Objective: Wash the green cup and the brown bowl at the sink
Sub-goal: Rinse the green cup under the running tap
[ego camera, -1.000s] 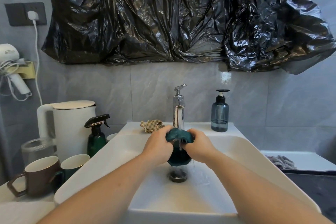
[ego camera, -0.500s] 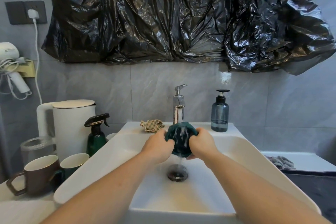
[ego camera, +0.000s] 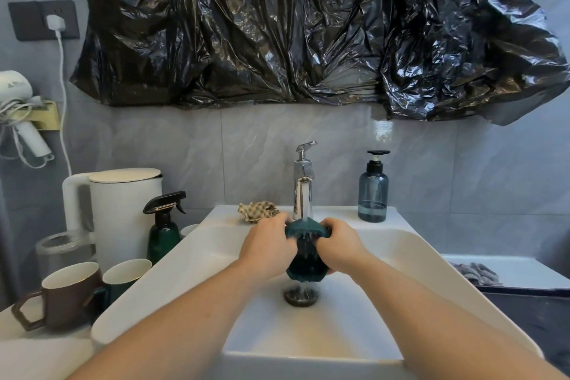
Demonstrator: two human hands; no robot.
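Observation:
Both my hands hold a dark green cloth-like wad (ego camera: 305, 259) under the chrome tap (ego camera: 303, 191), above the drain (ego camera: 300, 295) of the white sink (ego camera: 191, 256). My left hand (ego camera: 268, 251) grips its left side and my right hand (ego camera: 339, 248) grips its right side. Water runs over the wad and drips off its lower end. The green cup (ego camera: 123, 278), white inside, stands on the counter left of the sink. A brown mug-shaped vessel (ego camera: 66, 296) with a handle stands beside it. Neither hand touches them.
Left of the sink stand a white kettle (ego camera: 120, 207), a green spray bottle (ego camera: 163, 228) and a glass jar (ego camera: 58, 248). A checked cloth (ego camera: 257, 211) and a blue soap dispenser (ego camera: 372, 194) sit on the sink's back ledge. A grey rag (ego camera: 475, 273) lies at right.
My hands have kept kneading the green wad under the running water. It bunched up round half a second ago and now hangs lower between my hands again.

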